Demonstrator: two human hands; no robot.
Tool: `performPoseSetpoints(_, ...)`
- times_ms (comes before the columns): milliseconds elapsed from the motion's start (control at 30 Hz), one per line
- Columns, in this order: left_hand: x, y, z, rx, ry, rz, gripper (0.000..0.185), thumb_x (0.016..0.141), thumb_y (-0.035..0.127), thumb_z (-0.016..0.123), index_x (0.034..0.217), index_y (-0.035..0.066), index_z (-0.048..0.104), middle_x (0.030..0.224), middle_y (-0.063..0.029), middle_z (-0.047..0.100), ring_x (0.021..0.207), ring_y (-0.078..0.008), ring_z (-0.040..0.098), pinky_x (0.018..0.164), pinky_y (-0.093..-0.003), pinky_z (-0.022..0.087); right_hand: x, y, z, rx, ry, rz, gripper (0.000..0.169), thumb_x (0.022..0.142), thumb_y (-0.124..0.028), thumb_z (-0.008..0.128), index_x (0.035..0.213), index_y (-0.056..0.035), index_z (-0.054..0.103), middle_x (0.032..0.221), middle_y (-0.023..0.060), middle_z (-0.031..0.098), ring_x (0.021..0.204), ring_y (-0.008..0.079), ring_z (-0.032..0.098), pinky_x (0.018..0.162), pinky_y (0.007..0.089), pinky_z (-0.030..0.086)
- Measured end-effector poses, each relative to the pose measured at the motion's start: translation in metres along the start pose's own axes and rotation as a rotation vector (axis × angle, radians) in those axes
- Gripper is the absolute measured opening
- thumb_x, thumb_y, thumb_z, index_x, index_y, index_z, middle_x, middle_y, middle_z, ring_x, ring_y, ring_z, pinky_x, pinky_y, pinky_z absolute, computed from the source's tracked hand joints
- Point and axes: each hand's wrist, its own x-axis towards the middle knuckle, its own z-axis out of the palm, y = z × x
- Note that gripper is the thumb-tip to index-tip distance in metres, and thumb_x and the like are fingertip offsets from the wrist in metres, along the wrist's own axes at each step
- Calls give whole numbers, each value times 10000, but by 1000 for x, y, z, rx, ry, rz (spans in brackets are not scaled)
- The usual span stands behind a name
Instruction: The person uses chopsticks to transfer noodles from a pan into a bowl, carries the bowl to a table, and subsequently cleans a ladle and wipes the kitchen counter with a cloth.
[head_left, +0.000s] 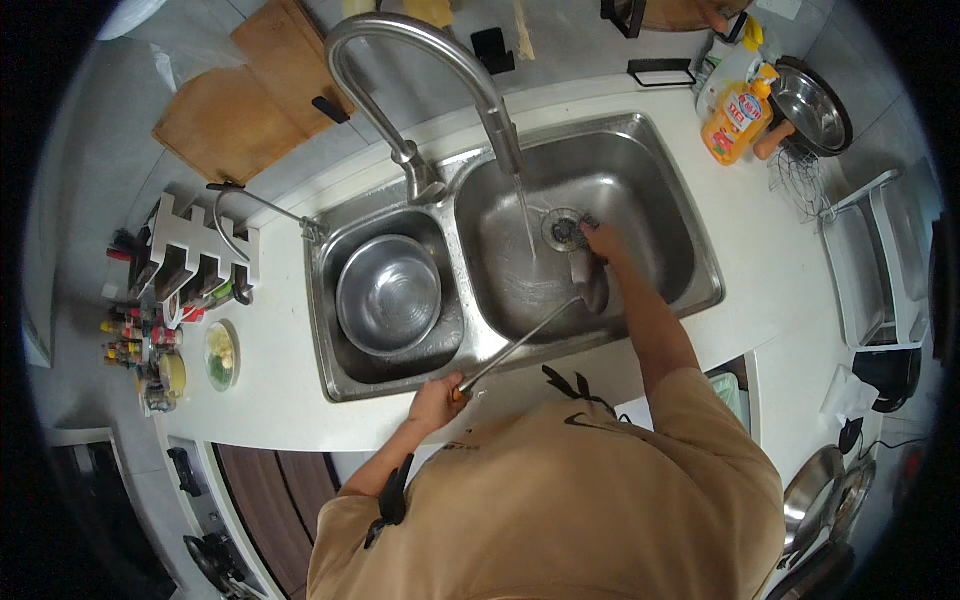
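In the head view, my left hand (437, 405) grips the orange handle of a long metal cooking utensil (517, 343). Its thin shaft slants up to the right, over the front rim of the large sink basin (660, 225). The broad head, a turner or ladle, is down in the basin beside my right hand (606, 244). Pinched in my right fingers is a dark, rough scrubber, probably steel wool (590, 222), near the drain (562, 229). Water (525, 210) runs from the curved faucet (510, 154) to the left of that hand.
A metal bowl (390, 295) sits in the smaller left basin. On the left counter are a plate of chopped food (220, 356) and a white knife rack (199, 255). An orange soap bottle (739, 120), a wire whisk (799, 180) and a dish rack (862, 262) stand to the right.
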Motion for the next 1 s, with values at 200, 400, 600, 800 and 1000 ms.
performPoseSetpoints(200,3,-10,-24,-1151,-476,-310,191,843,255,508,812,84,430,550,-10,433,368,-109,425,337,-237,330,-6,62,18,-159,199,-245,488,781,-409,516,1015,19,542,1020,174,553,919,308,544,774,374,428)
performPoseSetpoints(400,6,-3,-12,-1997,-938,-113,334,859,403,412,791,79,374,477,7,371,274,-64,339,241,-181,289,-36,-44,22,1241,-284,-287,224,836,-152,505,966,30,514,920,127,556,800,200,575,711,289,488)
performPoseSetpoints(600,8,9,1,-2118,-1064,-70,349,856,415,406,821,71,366,441,7,359,243,-73,342,215,-198,290,-51,-93,58,1577,-278,-147,180,838,-88,493,982,21,491,923,132,549,857,196,559,775,296,475)
performPoseSetpoints(800,30,19,1,-2183,-1014,-24,336,863,379,414,860,46,369,445,-6,362,256,-74,347,221,-199,284,-43,-113,29,1742,-543,-597,176,841,-45,466,1004,18,481,964,128,537,891,206,545,821,296,455)
performPoseSetpoints(1000,75,32,8,-2197,-1090,40,319,877,347,397,906,31,363,485,-16,378,279,-77,356,225,-197,274,-66,-92,-11,1121,-227,-404,186,848,-117,473,989,5,490,962,129,543,851,193,549,756,280,475)
